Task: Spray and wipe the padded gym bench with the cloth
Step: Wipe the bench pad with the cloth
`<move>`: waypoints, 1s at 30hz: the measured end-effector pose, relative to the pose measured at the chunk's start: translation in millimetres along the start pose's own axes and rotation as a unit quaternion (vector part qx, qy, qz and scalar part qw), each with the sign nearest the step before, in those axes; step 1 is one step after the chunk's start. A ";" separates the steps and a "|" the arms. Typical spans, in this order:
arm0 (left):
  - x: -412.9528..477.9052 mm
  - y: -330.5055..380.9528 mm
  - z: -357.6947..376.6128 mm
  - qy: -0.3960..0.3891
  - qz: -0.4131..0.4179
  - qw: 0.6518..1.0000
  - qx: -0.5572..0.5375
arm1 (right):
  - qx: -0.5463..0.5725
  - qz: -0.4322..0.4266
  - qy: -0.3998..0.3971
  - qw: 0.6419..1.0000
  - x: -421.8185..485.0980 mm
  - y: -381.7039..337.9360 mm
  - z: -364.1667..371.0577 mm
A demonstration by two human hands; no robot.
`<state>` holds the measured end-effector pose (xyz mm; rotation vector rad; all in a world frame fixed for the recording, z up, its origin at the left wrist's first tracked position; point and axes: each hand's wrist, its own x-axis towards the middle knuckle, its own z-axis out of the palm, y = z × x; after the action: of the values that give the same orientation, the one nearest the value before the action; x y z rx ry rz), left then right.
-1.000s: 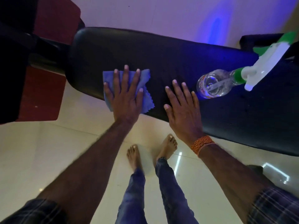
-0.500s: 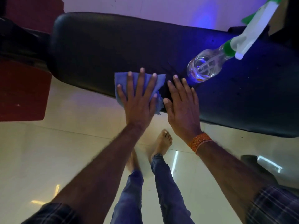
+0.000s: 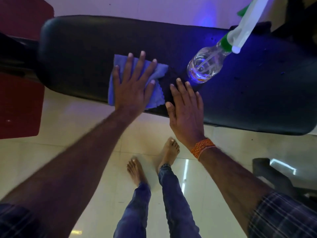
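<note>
Fingers of the left hand are lying flat and spread on the blue cloth, pressing it onto the black padded bench. The right hand is resting flat and loose on the bench just beside the cloth, holding nothing. The spray bottle is standing near the right fingertips, so a wide wipe that way could be knocking it over. Bare feet are standing on the shiny floor below.
</note>
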<state>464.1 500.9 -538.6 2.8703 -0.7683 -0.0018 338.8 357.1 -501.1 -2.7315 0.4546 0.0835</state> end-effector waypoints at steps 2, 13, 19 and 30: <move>6.3 2.0 -1.3 -0.007 -0.012 1.000 0.003 | -0.002 0.005 -0.001 1.000 -0.4 -2.4 2.5; 41.0 0.6 -4.9 -0.038 0.010 0.999 0.023 | -0.004 0.051 -0.005 0.999 13.2 -12.7 -4.5; 18.7 -9.1 -8.9 -0.069 0.138 0.987 0.042 | 0.016 0.105 -0.018 0.994 16.9 -28.8 -3.6; 64.6 -20.9 -7.9 -0.081 0.256 0.963 0.006 | 0.048 0.271 0.013 0.961 33.1 -76.6 2.6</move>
<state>530.8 488.0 -531.5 2.6146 -1.5220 -0.1682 394.9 415.5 -480.7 -2.4401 1.1681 0.1613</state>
